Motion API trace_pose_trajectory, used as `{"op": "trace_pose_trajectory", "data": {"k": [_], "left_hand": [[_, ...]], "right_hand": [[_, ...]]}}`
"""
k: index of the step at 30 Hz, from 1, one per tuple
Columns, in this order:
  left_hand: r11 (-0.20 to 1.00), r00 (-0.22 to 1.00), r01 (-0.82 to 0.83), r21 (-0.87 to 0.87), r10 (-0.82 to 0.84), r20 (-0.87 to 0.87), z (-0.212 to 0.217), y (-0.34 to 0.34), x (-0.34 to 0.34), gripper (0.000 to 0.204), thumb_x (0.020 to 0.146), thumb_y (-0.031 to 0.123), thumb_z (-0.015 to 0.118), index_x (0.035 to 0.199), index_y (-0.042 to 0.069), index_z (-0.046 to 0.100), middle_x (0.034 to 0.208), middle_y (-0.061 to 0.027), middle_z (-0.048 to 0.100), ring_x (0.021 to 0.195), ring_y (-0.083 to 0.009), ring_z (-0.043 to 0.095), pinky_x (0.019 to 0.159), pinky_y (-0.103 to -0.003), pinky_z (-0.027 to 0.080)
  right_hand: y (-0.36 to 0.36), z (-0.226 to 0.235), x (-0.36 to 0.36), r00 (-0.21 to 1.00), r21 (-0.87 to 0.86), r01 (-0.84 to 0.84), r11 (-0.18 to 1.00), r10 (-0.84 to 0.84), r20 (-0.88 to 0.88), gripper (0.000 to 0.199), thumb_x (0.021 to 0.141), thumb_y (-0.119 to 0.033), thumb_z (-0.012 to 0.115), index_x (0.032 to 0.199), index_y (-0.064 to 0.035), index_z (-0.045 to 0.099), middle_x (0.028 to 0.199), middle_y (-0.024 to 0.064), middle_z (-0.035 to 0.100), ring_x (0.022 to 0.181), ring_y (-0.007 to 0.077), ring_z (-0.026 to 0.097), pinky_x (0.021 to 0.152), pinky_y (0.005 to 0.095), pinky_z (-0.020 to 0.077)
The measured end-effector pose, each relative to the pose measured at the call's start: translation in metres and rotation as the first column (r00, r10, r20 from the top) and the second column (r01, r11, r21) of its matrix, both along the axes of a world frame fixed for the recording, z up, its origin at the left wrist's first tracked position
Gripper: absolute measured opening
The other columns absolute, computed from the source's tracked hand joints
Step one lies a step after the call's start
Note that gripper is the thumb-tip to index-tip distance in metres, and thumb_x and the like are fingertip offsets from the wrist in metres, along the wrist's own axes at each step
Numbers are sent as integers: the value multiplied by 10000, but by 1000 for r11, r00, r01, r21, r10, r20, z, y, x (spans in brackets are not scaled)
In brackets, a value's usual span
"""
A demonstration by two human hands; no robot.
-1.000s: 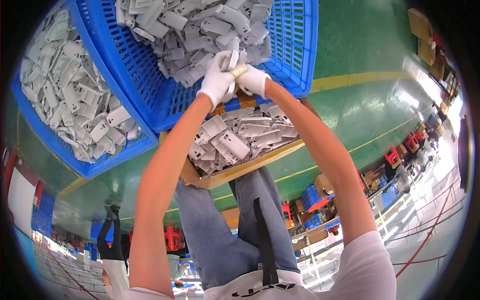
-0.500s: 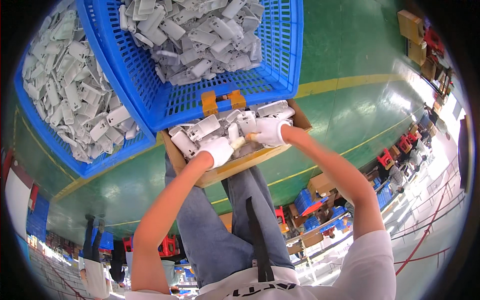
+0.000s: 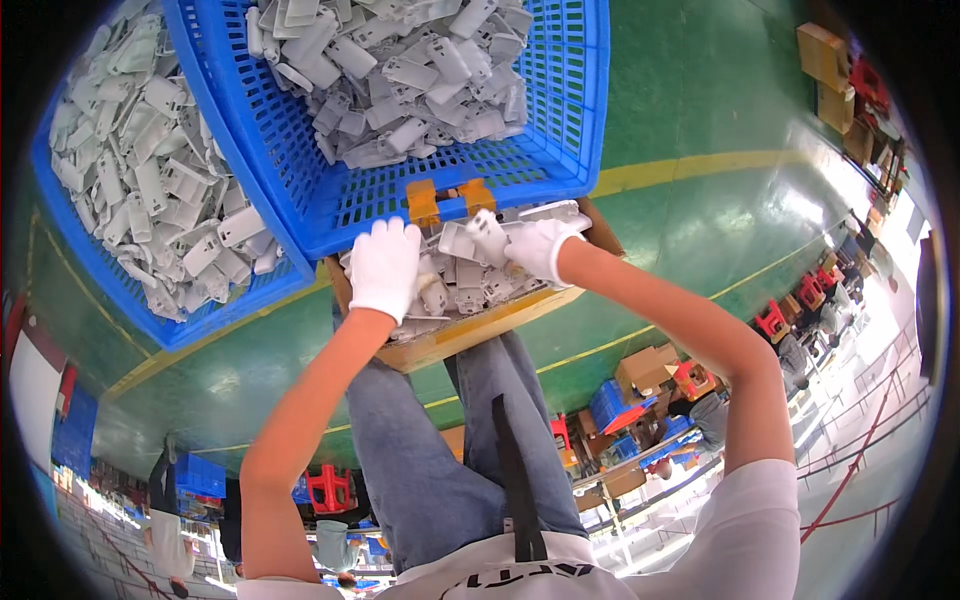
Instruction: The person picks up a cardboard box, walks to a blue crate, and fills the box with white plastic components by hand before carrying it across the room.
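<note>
Over the cardboard box (image 3: 470, 335) on the lap, both gloved hands work among grey plastic parts (image 3: 455, 285). The right hand (image 3: 540, 245) pinches one part (image 3: 487, 232) between thumb and fingers, lifted just above the pile; the left hand (image 3: 385, 268) lies flat, palm down, on the parts with its fingers loosely spread, gripping nothing that I can see. These parts look light, stiff and smooth, best taken by their long edges. Half a second ago the left hand sat lower and nearer the right; it has since slid outward.
</note>
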State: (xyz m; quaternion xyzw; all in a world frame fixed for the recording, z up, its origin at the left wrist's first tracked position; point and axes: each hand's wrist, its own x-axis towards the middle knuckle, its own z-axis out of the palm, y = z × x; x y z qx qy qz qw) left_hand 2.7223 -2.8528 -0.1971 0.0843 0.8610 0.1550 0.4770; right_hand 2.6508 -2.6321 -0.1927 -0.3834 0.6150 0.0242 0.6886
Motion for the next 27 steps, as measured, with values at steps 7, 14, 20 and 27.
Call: {"op": "trace_pose_trajectory", "data": {"k": [7,14,20,27], "left_hand": [[924,974,143,354,-69,-214,-21,-21,16,942,661,433,760,1394,16,338,1483,-170,273,1378,-377,219,1145,-484,159],[794,980,128,595,-193,45,-17,-10,42,763,762,293,672,1384,4,339,1480,-233,239,1392,-404,168,1143,-496,159],[735,972,62,675,-197,124,-31,-19,45,523,846,199,549,1353,144,433,1462,-177,290,1381,-355,216,1110,-478,255],[897,999,-26,440,3,53,-6,2,47,335,827,175,570,1158,129,562,1175,-130,506,1082,-321,516,897,-431,460]], "right_hand": [[33,-27,12,787,-595,286,751,-538,-301,174,757,-188,641,840,-67,547,849,98,556,834,287,576,729,389,479],[-6,-26,24,752,-731,366,576,-646,-132,564,678,-154,646,1230,-127,532,1345,146,429,1167,357,450,880,438,436],[26,-44,40,905,-671,424,608,-323,278,511,722,40,574,1218,-83,556,1412,97,420,1341,350,317,1088,457,315],[19,-50,41,863,-687,468,555,-455,220,307,796,-94,617,1101,-71,590,1265,110,542,1165,280,524,949,368,457]]}}
